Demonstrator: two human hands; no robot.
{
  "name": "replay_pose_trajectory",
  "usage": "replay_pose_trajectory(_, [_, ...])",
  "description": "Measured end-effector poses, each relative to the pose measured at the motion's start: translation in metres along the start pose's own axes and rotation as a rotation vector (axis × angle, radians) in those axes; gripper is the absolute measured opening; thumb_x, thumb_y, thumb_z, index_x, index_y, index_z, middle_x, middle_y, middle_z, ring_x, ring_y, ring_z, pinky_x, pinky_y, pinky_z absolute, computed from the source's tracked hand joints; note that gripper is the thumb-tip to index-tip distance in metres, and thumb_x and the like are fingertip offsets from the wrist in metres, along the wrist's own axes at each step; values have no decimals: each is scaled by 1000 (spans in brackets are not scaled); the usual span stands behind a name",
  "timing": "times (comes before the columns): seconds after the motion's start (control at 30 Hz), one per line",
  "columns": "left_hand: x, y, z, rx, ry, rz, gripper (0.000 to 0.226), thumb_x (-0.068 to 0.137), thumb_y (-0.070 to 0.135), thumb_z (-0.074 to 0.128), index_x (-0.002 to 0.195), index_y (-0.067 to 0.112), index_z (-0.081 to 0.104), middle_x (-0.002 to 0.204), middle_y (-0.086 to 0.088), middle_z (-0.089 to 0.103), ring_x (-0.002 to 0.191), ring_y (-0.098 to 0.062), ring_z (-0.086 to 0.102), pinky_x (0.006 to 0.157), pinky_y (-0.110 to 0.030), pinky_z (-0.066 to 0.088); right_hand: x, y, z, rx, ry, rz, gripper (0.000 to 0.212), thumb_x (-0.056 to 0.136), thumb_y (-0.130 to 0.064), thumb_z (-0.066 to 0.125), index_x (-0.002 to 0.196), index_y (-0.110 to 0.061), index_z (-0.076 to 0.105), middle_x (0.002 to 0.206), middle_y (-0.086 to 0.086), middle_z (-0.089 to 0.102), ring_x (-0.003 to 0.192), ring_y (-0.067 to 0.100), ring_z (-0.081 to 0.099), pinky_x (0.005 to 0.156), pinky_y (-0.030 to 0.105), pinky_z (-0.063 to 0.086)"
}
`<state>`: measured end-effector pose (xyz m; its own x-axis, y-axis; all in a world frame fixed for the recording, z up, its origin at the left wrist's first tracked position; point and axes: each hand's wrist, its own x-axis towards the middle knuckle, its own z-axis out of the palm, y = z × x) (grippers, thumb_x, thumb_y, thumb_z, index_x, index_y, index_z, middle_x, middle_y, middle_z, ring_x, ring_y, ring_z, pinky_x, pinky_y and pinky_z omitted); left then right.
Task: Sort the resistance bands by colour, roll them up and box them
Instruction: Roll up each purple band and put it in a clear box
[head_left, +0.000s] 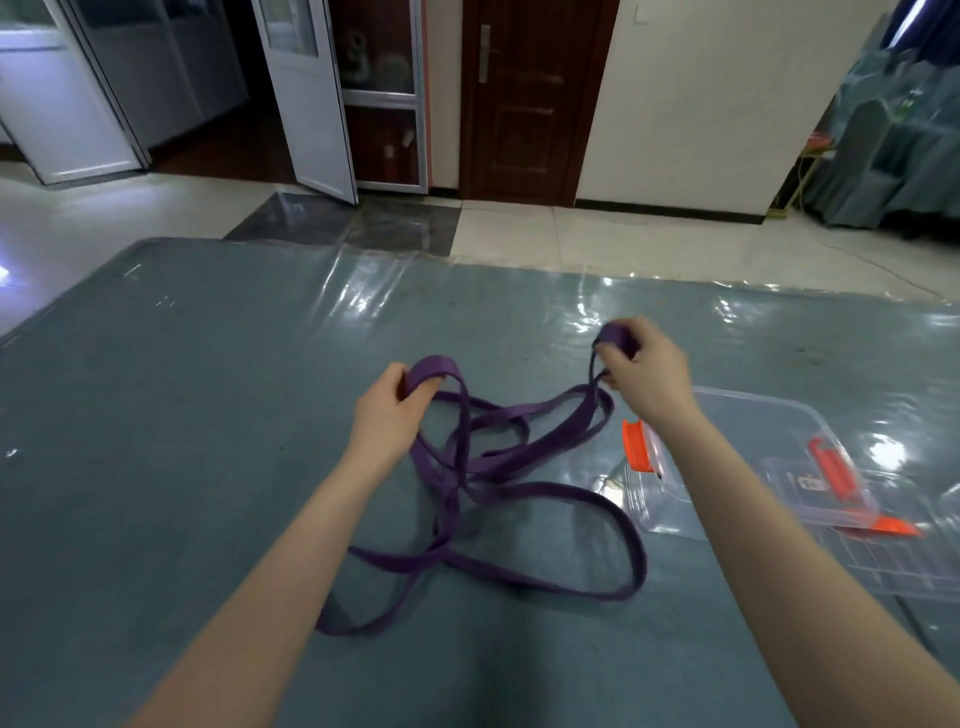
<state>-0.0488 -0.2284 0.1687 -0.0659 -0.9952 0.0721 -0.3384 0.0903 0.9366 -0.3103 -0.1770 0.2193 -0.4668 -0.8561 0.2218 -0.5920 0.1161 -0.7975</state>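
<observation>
Resistance bands (498, 499): purple tangle, all one colour as far as I can see, sprawled mid-tabletop (156, 415) between the two forearms, several loops crossing near the middle. How many separate bands, can't tell.

Tabletop: grey-blue, covered by a clear glossy plastic sheet, wrinkled and glaring at the far side.

Box (769, 415): clear rigid plastic, rectangular, orange latch clips, sits just right of the tangle, partly behind the right forearm. A second clear piece lies beside it, probably the lid. Nothing rolled inside yet, so early in the task.

Bands: flat, matte, rubbery strap, limp where it lies on the tabletop.

Left hand (389, 410): fingers curled through one raised loop. Right hand (644, 369): pinching another loop end, lifted off the surface.

Step looks like untangling. To do it well, I'd draw the two held loops apart slowly, watch the crossing in the middle and free it there rather than pull hard, since stretch only tightens the knot. Then lay one band flat, untwisted, before rolling.
</observation>
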Motion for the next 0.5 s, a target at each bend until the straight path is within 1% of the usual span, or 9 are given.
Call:
replay_pose_trajectory(0.03, [2, 11, 3, 41, -14, 21, 32, 90, 35, 62, 70, 14, 47, 69, -3, 52, 66, -17, 44, 62, -31, 37, -8, 2, 6, -34, -89, 10, 22, 88, -20, 63, 110, -22, 64, 92, -4, 63, 83, 21, 63, 80, 32, 50])
replay_pose_trajectory(0.1, [8, 30, 9, 141, -73, 53, 35, 89, 43, 60, 67, 20, 45, 73, -1, 49, 72, -18, 43, 59, -28, 32, -25, 6, 20, -20, -259, 26, 40, 86, -19, 70, 124, -18, 60, 107, -2, 63, 89, 20, 64, 83, 29, 49])
replay_pose_trajectory(0.17, [11, 45, 17, 226, -149, 80, 36, 86, 53, 58, 71, 22, 50, 79, -3, 52, 78, -21, 47, 61, -29, 33, -41, 8, 31, 99, -415, 56, 56, 81, -15, 76, 132, -18, 53, 120, -3, 59, 97, 16, 65, 87, 27, 51])
replay_pose_trajectory(0.23, [11, 58, 25, 265, -165, 100, 41, 83, 59, 58, 80, 18, 57, 82, -4, 58, 77, -20, 54, 65, -31, 36, -52, 11, 41, 198, -553, 63, 67, 76, -15, 80, 135, -22, 50, 129, -5, 57, 108, 12, 63, 93, 31, 53])
replay_pose_trajectory(0.27, [11, 63, 27, 236, -164, 99, 42, 83, 58, 59, 83, 16, 59, 77, -4, 60, 71, -19, 58, 63, -30, 40, -54, 12, 44, 215, -590, 54, 66, 76, -16, 80, 135, -24, 51, 130, -5, 58, 111, 12, 62, 95, 34, 54])
replay_pose_trajectory(0.33, [10, 72, 30, 61, -193, 76, 34, 85, 50, 62, 83, 16, 59, 73, -5, 62, 59, -17, 66, 57, -27, 49, -56, 9, 47, 228, -581, 35, 46, 82, -18, 75, 125, -22, 59, 121, -3, 65, 107, 15, 65, 94, 39, 55])
replay_pose_trajectory(0.4, [11, 72, 32, -85, -230, 103, 24, 87, 44, 63, 91, 20, 62, 93, -8, 63, 66, -17, 72, 65, -30, 58, -53, 4, 43, 236, -466, 23, 19, 86, -20, 71, 104, -21, 66, 108, -2, 68, 97, 14, 67, 93, 37, 53])
replay_pose_trajectory(0.43, [11, 70, 31, -106, -246, 131, 24, 88, 43, 63, 98, 21, 63, 104, -9, 61, 73, -18, 73, 73, -33, 59, -50, 2, 40, 241, -393, 2, 11, 87, -21, 70, 95, -24, 65, 111, -1, 65, 98, 11, 64, 95, 33, 51])
replay_pose_trajectory(0.5, [6, 67, 32, -198, -276, 138, 21, 93, 36, 60, 108, 22, 62, 111, -7, 61, 84, -17, 73, 81, -33, 58, -45, -1, 31, 249, -265, -53, 11, 85, -24, 72, 88, -29, 62, 124, -9, 52, 108, 4, 54, 96, 22, 44])
